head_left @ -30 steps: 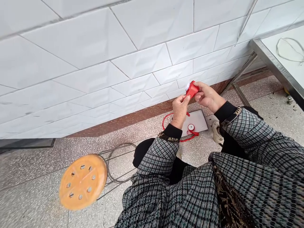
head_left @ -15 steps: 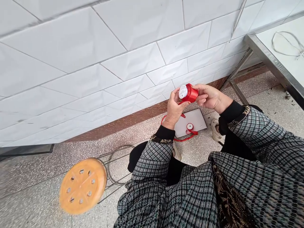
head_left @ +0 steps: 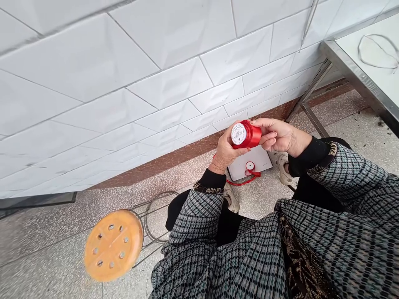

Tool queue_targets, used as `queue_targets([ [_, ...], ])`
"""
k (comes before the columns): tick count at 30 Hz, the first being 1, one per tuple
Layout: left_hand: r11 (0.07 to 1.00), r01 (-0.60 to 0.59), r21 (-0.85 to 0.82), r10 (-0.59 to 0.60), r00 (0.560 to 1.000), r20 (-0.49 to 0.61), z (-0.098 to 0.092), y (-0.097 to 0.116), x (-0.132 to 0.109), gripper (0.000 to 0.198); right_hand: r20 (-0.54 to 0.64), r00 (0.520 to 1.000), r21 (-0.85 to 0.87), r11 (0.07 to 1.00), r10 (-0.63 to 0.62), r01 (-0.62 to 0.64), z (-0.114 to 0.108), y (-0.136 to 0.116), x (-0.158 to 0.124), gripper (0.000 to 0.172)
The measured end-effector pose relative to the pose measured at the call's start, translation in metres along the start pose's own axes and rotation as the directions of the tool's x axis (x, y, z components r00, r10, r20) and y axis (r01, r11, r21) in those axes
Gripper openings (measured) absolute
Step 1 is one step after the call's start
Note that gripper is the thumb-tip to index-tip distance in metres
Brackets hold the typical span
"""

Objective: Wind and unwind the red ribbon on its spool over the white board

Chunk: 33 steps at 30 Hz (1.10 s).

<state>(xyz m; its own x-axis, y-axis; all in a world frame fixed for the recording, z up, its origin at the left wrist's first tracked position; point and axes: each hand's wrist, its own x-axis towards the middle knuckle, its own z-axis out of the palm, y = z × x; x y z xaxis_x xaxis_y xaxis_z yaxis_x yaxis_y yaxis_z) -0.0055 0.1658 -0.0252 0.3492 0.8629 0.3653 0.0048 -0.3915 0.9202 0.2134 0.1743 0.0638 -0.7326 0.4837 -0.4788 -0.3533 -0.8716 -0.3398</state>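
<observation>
A spool of red ribbon (head_left: 254, 134) with a white printed label on its end is held up between my two hands. My left hand (head_left: 226, 150) is closed around its labelled end, thumb underneath. From the other side, my right hand (head_left: 279, 136) pinches the ribbon at the spool's far edge with thumb and fingers. Below them, a smaller roll of red ribbon (head_left: 249, 167) sits on a white flat board (head_left: 264, 158) on the floor, with a loose tail of ribbon trailing off to the left.
An orange round stool (head_left: 114, 245) with wire legs lies tipped over at lower left. A white tiled wall (head_left: 174, 79) runs along the front. A metal-framed table (head_left: 358, 62) with a loop of thin wire (head_left: 378, 52) on it stands at right.
The spool has come slightly lower and nearer, and its labelled end now faces me more fully. Both hands keep their hold on it. The view has shifted a little.
</observation>
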Motion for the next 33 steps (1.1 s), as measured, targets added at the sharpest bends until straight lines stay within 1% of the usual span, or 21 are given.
queue_targets([
  [2,1.0,0.024,0.001,-0.024,0.998,-0.065,0.002,-0.002,-0.001,0.101,-0.037,0.999,-0.015,1.0,-0.021,0.021,0.004,0.001,-0.001,0.014],
  [3,0.999,0.048,-0.013,-0.049,0.993,-0.104,0.004,-0.004,-0.001,0.099,-0.065,0.996,-0.024,0.998,-0.053,0.052,0.007,0.004,-0.001,0.015],
  [5,0.992,0.102,-0.071,-0.114,0.977,-0.181,0.01,-0.007,-0.001,0.091,-0.123,0.979,-0.054,0.986,-0.163,0.157,0.013,0.013,0.001,0.018],
  [6,0.986,0.132,-0.107,-0.152,0.965,-0.212,0.013,-0.007,-0.001,0.085,-0.151,0.961,-0.078,0.972,-0.233,0.223,0.016,0.019,0.003,0.02],
  [8,0.967,0.19,-0.172,-0.23,0.939,-0.255,0.021,-0.006,0.0,0.073,-0.203,0.907,-0.148,0.928,-0.368,0.343,0.022,0.031,0.008,0.025],
  [11,0.939,0.258,-0.229,-0.316,0.908,-0.274,0.033,0.0,0.002,0.055,-0.285,0.814,-0.25,0.859,-0.506,0.446,0.025,0.039,0.016,0.03],
  [14,0.931,0.289,-0.222,-0.35,0.875,-0.333,0.041,0.007,0.003,0.042,-0.373,0.716,-0.299,0.807,-0.59,0.509,0.021,0.029,0.019,0.033],
  [15,0.931,0.298,-0.211,-0.357,0.866,-0.351,0.043,0.009,0.003,0.039,-0.397,0.689,-0.299,0.795,-0.606,0.528,0.02,0.024,0.019,0.032],
  [16,0.93,0.309,-0.199,-0.363,0.86,-0.359,0.043,0.011,0.002,0.037,-0.414,0.675,-0.29,0.791,-0.611,0.538,0.018,0.018,0.018,0.029],
  [17,0.929,0.319,-0.187,-0.366,0.859,-0.357,0.043,0.012,0.001,0.037,-0.427,0.673,-0.273,0.796,-0.604,0.541,0.016,0.013,0.017,0.027],
  [18,0.928,0.326,-0.181,-0.371,0.861,-0.348,0.042,0.013,0.001,0.039,-0.436,0.681,-0.251,0.806,-0.588,0.536,0.015,0.009,0.016,0.024],
  [20,0.916,0.344,-0.205,-0.395,0.862,-0.317,0.04,0.014,0.0,0.046,-0.448,0.712,-0.198,0.837,-0.541,0.511,0.013,0.004,0.016,0.019],
  [22,0.884,0.379,-0.273,-0.449,0.849,-0.277,0.039,0.014,0.0,0.054,-0.456,0.743,-0.145,0.864,-0.49,0.482,0.012,0.003,0.016,0.017],
  [25,0.803,0.46,-0.379,-0.537,0.834,-0.126,0.037,0.013,0.0,0.061,-0.447,0.783,-0.083,0.891,-0.433,0.446,0.011,0.003,0.016,0.016],
  [27,0.779,0.483,-0.399,-0.54,0.841,-0.039,0.037,0.014,-0.001,0.062,-0.433,0.799,-0.063,0.899,-0.417,0.434,0.009,0.003,0.016,0.013],
  [28,0.792,0.474,-0.385,-0.523,0.852,-0.025,0.036,0.015,-0.002,0.062,-0.424,0.803,-0.063,0.898,-0.419,0.435,0.008,0.003,0.015,0.013],
  [30,0.868,0.404,-0.289,-0.439,0.896,-0.064,0.036,0.019,-0.005,0.061,-0.4,0.802,-0.081,0.889,-0.443,0.451,0.005,0.003,0.015,0.014],
  [32,0.95,0.29,-0.118,-0.303,0.947,-0.105,0.036,0.025,-0.008,0.06,-0.367,0.798,-0.101,0.874,-0.477,0.476,0.001,0.003,0.015,0.018],
  [33,0.97,0.239,-0.036,-0.241,0.964,-0.11,0.036,0.027,-0.01,0.06,-0.352,0.798,-0.106,0.868,-0.489,0.485,0.0,0.003,0.016,0.019],
])
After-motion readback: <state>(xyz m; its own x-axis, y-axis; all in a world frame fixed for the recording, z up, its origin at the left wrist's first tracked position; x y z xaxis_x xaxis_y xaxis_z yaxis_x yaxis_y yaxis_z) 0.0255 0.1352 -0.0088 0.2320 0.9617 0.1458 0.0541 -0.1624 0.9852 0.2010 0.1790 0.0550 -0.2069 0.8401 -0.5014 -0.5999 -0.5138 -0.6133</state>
